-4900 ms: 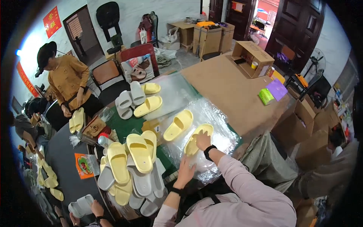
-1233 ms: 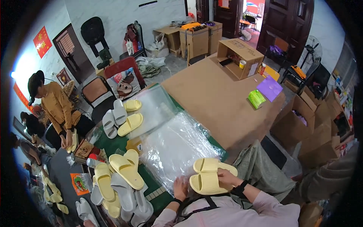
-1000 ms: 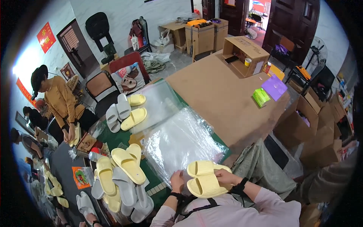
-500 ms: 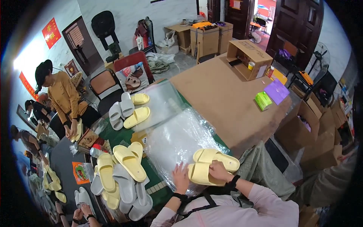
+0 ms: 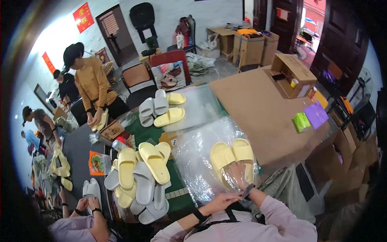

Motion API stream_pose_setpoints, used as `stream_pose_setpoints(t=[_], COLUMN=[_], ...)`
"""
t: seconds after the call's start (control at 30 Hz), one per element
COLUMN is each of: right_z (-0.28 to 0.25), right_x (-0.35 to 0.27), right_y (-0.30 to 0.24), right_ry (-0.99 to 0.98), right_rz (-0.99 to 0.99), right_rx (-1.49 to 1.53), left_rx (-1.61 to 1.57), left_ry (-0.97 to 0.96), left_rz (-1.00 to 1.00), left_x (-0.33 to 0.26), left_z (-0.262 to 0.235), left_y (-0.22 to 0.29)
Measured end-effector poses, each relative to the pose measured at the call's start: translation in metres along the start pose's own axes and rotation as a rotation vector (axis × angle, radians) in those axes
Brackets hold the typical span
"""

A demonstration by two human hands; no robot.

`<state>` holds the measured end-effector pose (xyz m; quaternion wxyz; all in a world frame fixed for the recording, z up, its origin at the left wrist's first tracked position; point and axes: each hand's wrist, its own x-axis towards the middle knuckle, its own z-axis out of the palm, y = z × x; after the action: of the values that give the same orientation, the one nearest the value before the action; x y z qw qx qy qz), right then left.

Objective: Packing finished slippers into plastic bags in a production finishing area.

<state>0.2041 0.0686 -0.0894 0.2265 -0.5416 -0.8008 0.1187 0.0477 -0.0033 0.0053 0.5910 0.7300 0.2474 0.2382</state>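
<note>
A pair of yellow slippers [image 5: 233, 158] lies side by side on a stack of clear plastic bags [image 5: 201, 149] at the near edge of the table. My right hand [image 5: 238, 176], with a dark watch on its wrist, grips the heel ends of the pair, and clear film lies over hand and heels. My left hand [image 5: 223, 198] is just nearer my body, at the front edge of the plastic, fingers closed on the film. Whether the slippers are fully inside a bag is unclear.
A heap of yellow and grey slippers [image 5: 141, 177] lies to the left; more slippers [image 5: 161, 109] lie further back. To the right, brown cardboard [image 5: 262, 109] bears an open box [image 5: 290, 72] and a green packet [image 5: 300, 122]. A person in mustard [image 5: 90, 84] stands far left; another person's hands [image 5: 90, 201] hold white slippers.
The yellow pair, held in both hands close to my body a second ago, now lies further out on the plastic bags. My left hand has come off the slippers onto the plastic.
</note>
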Motion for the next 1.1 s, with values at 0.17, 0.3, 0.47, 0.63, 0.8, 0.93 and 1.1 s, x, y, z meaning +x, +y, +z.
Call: stream_pose_setpoints(t=[0.17,0.3,0.47,0.63,0.8,0.93,1.1], right_z=[-0.025,-0.073,-0.141,-0.099,-0.096,-0.077,-0.003], right_x=[0.03,0.017,0.05,-0.01,-0.02,-0.011,-0.009], right_y=[0.011,0.089,0.114,0.197,0.102,0.04,-0.002], right_ry=[-0.05,-0.066,-0.12,-0.275,0.363,0.23,-0.099], right_rz=[0.25,0.475,0.578,0.715,0.605,0.489,0.053], right_rx=[-0.082,-0.157,-0.018,-0.312,-0.383,-0.232,0.108], left_rx=[-0.06,0.581,0.964,0.493,-0.037,-0.206,0.623], left_ry=[0.052,0.72,1.242,1.324,1.311,1.56,1.39], left_rz=[-0.136,-0.035,-0.402,-0.696,-0.638,-0.365,-0.176], left_x=[-0.013,-0.048,-0.127,-0.14,-0.187,-0.177,-0.135], left_z=[-0.031,-0.112,-0.234,-0.303,-0.344,-0.334,-0.28], left_y=[0.023,-0.005,-0.029,-0.036,-0.083,-0.077,-0.01])
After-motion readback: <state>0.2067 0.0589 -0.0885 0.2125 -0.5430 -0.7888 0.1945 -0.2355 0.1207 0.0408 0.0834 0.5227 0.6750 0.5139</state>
